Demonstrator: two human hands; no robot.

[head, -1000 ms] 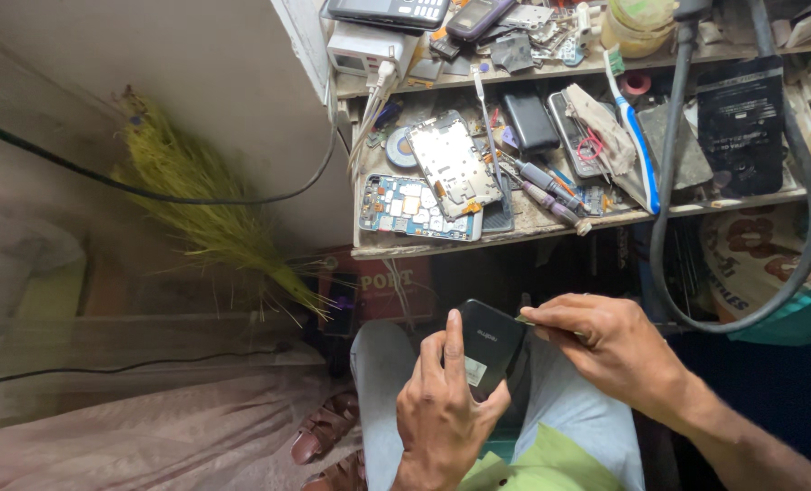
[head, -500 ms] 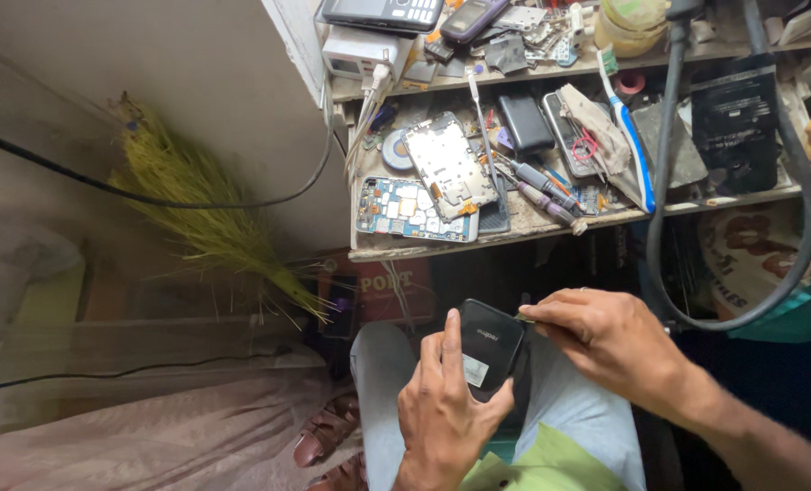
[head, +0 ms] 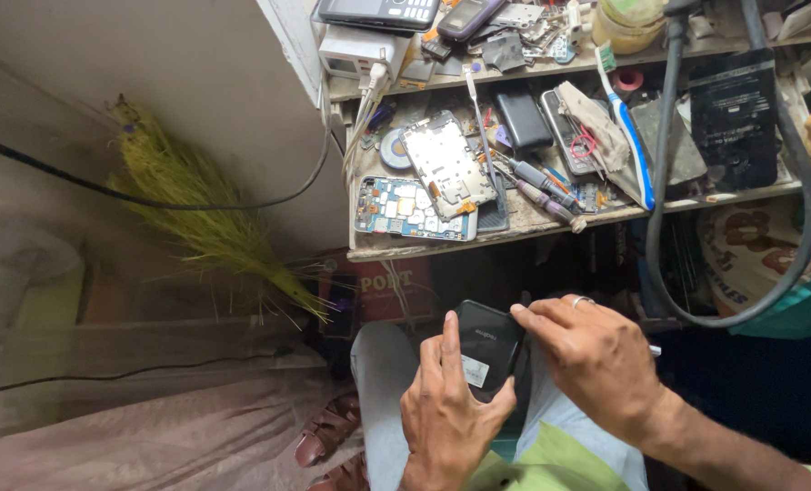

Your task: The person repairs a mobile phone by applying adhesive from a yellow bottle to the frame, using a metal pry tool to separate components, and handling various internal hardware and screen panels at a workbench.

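The small black flat phone body w/ a white sticker (head: pixel 485 350) sits over the person's lap, just below the bench (head: pixel 515 227). The left hand (head: pixel 446 414) grips it from below: thumb up the left edge, fingers (head: pixel 501 405) curled round the bottom right. The right hand (head: pixel 596 359) is pinched shut on a thin tool, mostly hidden, fingertips touching the phone's top right edge. On the bench lie a blue circuit board (head: pixel 405 207) & a blue-white toothbrush (head: pixel 625 136).

Cluttered workbench (head: pixel 515 238) with circuit board (head: pixel 412 209), toothbrush (head: pixel 625 136)
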